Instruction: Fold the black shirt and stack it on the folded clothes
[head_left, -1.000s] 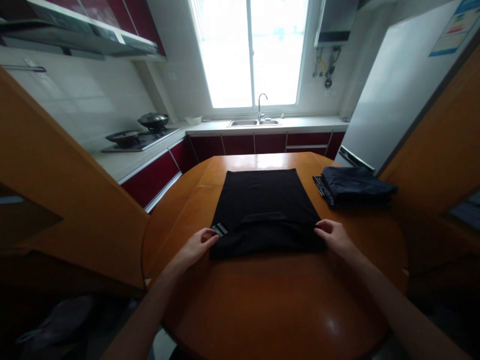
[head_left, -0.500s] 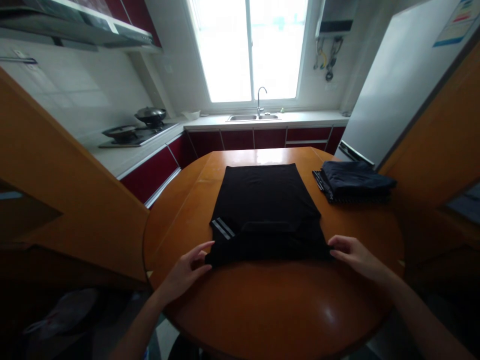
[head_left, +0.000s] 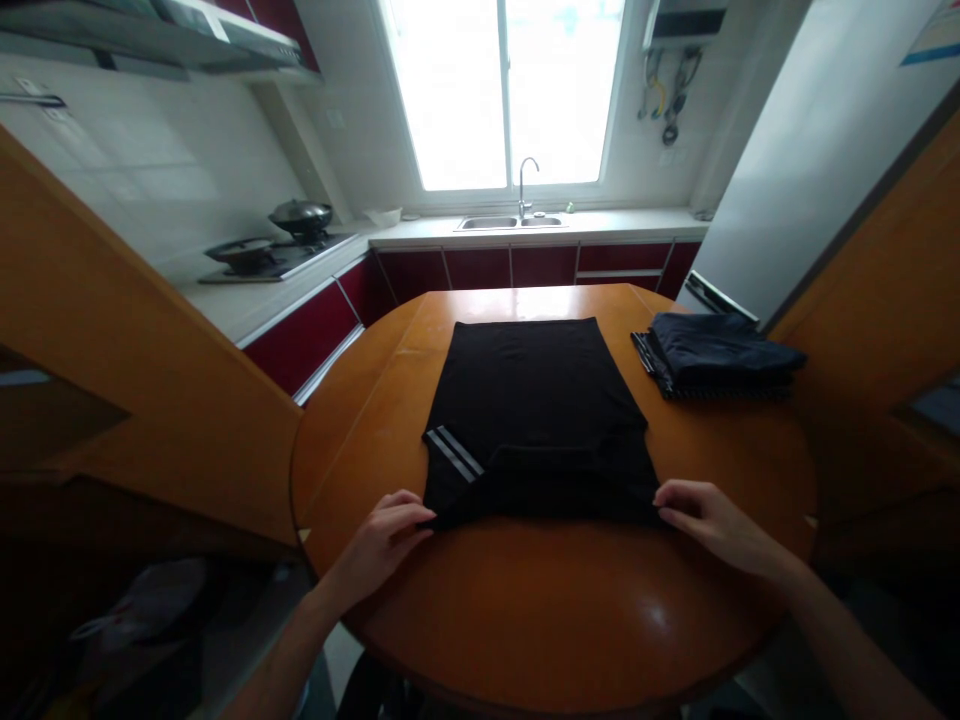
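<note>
A black shirt [head_left: 536, 385] lies flat on the wooden table [head_left: 525, 610], its near part folded over. Two pale stripes cross the cloth near its left edge. My left hand [head_left: 382, 545] pinches the near left corner between thumb and fingers. At the near right corner, my right hand [head_left: 701, 515] grips the fabric in the same way, fingertips closed on the edge. Both hands rest low, close to the tabletop.
A stack of folded dark clothes [head_left: 720, 355] sits at the table's far right. Wooden panels [head_left: 150, 350] flank the table on both sides. Beyond it are a counter with a sink [head_left: 491, 223], a stove [head_left: 281, 260] with pans and a fridge [head_left: 810, 180].
My left hand has shifted slightly right and closed its fingers on the shirt's corner. My right hand keeps its hold. The view has tilted down slightly.
</note>
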